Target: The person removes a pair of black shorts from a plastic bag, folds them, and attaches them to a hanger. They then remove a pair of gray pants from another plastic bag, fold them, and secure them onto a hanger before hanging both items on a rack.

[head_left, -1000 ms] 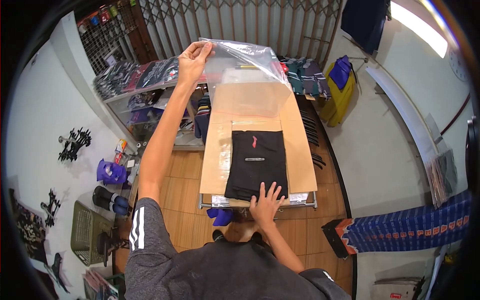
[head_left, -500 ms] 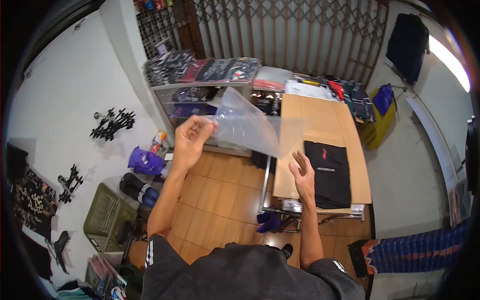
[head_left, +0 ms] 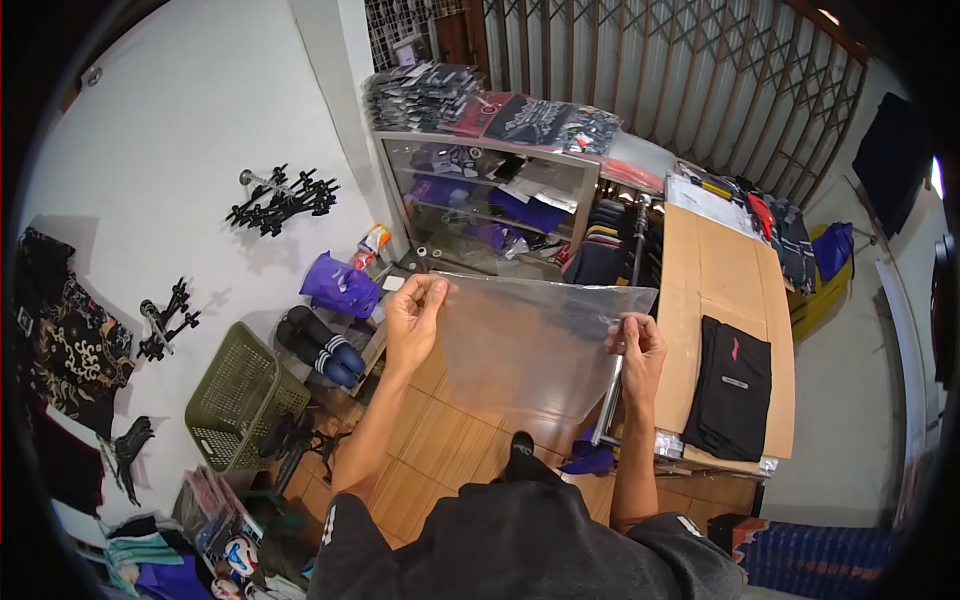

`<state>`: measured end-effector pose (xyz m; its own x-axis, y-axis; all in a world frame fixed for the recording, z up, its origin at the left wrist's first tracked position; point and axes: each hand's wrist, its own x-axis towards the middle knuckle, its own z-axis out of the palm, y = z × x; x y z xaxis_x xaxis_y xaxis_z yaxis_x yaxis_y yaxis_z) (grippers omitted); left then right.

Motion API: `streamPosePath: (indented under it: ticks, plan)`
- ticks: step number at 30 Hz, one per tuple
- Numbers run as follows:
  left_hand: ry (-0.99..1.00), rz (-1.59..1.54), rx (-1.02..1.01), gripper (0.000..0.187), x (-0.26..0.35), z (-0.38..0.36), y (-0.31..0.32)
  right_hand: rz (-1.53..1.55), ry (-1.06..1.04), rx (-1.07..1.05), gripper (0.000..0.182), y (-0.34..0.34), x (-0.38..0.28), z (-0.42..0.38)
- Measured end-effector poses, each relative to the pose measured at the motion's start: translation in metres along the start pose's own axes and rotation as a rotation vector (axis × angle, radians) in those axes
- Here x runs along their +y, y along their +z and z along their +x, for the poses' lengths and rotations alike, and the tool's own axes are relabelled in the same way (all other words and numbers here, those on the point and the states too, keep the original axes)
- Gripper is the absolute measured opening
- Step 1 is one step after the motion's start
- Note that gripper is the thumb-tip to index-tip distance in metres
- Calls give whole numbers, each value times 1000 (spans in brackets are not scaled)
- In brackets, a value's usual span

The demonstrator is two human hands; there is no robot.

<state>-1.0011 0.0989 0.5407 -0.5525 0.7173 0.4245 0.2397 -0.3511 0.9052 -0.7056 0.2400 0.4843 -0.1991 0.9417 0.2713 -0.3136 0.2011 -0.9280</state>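
Observation:
A clear plastic bag (head_left: 530, 345) is stretched flat between my two hands, in front of my body and above the tiled floor. My left hand (head_left: 412, 315) pinches its upper left corner between thumb and fingers. At the right edge, my right hand (head_left: 640, 350) grips the plastic with thumb and fingertips. To the right of that hand, a folded black garment (head_left: 732, 385) with a small red mark and a pale label lies on a cardboard sheet (head_left: 715, 255) on the table.
A glass display case (head_left: 480, 200) with packed garments on top stands ahead. On the left are a green plastic basket (head_left: 240, 400), a purple bag (head_left: 340, 287) and wall hooks (head_left: 285, 200). A folding metal gate (head_left: 660, 80) lies behind. Hanging dark clothes (head_left: 610, 245) sit beside the table.
My right hand, open and apart from the bag before, now grips its right side. The bag has gone from loose and blurred to spread flat. My view has turned left.

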Motion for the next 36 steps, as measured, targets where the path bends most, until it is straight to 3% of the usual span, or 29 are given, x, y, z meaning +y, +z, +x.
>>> streamPosePath:
  ticks: [8, 12, 17, 20, 25, 31, 36]
  plan:
    - [-38, -28, 27, 19, -56, 84, 9, -32, -69, 111, 22, 38, 50, 70]
    - [58, 29, 8, 18, -91, 137, 29, -171, -104, 160, 20, 34, 81, 114]
    - [25, 0, 4, 18, -131, 187, 60, -131, -2, 258, 27, 46, 70, 167]
    - [67, -7, -8, 17, -156, 211, 82, -184, -57, 214, 29, 27, 87, 200]
    - [84, -9, -15, 17, -184, 254, 119, -267, -128, 327, 29, 19, 93, 245]
    - [-33, -188, -174, 16, -221, 319, 175, -274, -125, 378, 25, -5, 101, 299]
    - [-21, -313, -261, 17, -255, 387, 235, -311, -141, 495, 28, -27, 118, 352]
